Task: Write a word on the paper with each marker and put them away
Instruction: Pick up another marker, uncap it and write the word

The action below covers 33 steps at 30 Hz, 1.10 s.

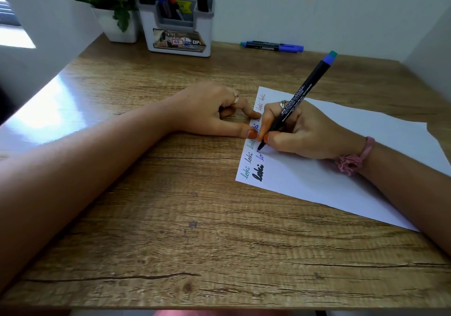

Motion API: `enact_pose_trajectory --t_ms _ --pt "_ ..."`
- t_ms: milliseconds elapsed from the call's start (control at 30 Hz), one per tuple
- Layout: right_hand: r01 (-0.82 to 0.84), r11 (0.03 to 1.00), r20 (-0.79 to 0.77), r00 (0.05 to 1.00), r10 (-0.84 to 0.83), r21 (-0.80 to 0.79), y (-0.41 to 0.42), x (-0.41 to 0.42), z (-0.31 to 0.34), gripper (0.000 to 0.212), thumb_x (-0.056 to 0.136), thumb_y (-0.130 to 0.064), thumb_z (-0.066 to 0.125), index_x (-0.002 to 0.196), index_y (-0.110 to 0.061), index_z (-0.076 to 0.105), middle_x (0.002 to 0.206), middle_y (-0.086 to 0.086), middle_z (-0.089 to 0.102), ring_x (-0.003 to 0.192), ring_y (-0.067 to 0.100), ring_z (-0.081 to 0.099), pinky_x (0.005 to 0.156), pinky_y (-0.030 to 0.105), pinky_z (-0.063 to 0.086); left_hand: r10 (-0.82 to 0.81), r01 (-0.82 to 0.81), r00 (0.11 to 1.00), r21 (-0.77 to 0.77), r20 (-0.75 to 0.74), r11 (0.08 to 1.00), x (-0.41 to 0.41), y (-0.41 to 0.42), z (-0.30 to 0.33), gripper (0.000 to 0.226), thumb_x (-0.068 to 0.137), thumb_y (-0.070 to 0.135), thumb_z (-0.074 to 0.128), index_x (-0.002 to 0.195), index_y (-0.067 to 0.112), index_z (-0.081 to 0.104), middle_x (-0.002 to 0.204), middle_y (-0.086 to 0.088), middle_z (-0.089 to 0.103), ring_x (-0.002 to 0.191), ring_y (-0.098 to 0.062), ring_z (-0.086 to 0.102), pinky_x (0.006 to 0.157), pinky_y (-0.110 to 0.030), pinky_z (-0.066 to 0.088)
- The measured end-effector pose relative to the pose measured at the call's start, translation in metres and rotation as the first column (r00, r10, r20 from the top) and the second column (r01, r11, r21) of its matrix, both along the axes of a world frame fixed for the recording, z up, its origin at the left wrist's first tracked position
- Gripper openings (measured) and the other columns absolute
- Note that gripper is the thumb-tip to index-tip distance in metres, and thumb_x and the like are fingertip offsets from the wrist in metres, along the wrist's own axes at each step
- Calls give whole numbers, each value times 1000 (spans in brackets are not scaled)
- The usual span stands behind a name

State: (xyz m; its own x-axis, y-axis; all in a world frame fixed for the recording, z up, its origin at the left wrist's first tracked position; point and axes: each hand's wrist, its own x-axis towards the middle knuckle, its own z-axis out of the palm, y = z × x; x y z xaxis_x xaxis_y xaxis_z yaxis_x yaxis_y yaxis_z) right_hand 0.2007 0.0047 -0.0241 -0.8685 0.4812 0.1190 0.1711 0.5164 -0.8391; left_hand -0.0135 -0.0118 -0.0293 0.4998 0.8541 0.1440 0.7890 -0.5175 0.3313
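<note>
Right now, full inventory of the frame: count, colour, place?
paper: 1, white, right side of desk, several words written along its left edge
marker in hand: 1, black barrel, blue end, tip on the paper
loose markers: 2, black, blue and green ends, lying at the back of the desk
organiser: 1, white and grey, back left, holds several markers
plant pot: 1, white, white flowers, left of organiser
desk: 1, brown wood grain
left hand: fingertips press the paper's edge
right hand: grips the marker, pink wristband
</note>
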Motion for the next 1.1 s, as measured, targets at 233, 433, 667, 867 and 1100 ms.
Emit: enact_pose_trajectory --t_ms 233,433,667,867,1100 --pt "19 1000 -5 1000 -19 -7 2 1 0 7 68 -14 61 72 -8 61 58 -16 55 53 0 47 52 9 36 3 -3 1000 -4 25 1000 -1 0 -1 44 68 77 43 104 53 50 58 8 44 60 -9 48 55 -27 35" --pt "20 1000 -9 1000 -20 -2 2 2 0 10 68 -18 59 72 -9 61 58 -13 51 52 1 44 51 10 35 15 -15 1000 -8 17 1000 0 1 -1 54 68 77 43 109 46 57 59 7 45 56 -9 46 56 -32 37" --pt "40 999 0 999 -40 7 4 2 -2 4 71 -6 59 72 -2 60 55 -16 51 50 0 45 50 8 34 6 -6 1000 -7 16 1000 1 -1 1 46 67 77 42 104 51 51 60 7 46 55 -8 45 56 -32 37" --pt "73 997 -22 997 -73 4 4 1 -4 9 69 -15 61 71 -6 60 61 -4 50 54 3 44 52 12 36 0 1 1000 -1 17 1000 2 -2 2 44 67 77 42 104 52 50 62 8 46 59 -5 47 54 -26 34" --pt "52 999 -17 999 -52 -14 6 1 -5 13 71 -14 62 74 -1 61 69 6 62 61 9 54 55 16 42 59 -60 998 32 35 998 2 -3 2 81 64 79 56 129 32 43 84 23 43 73 8 47 60 -14 35"
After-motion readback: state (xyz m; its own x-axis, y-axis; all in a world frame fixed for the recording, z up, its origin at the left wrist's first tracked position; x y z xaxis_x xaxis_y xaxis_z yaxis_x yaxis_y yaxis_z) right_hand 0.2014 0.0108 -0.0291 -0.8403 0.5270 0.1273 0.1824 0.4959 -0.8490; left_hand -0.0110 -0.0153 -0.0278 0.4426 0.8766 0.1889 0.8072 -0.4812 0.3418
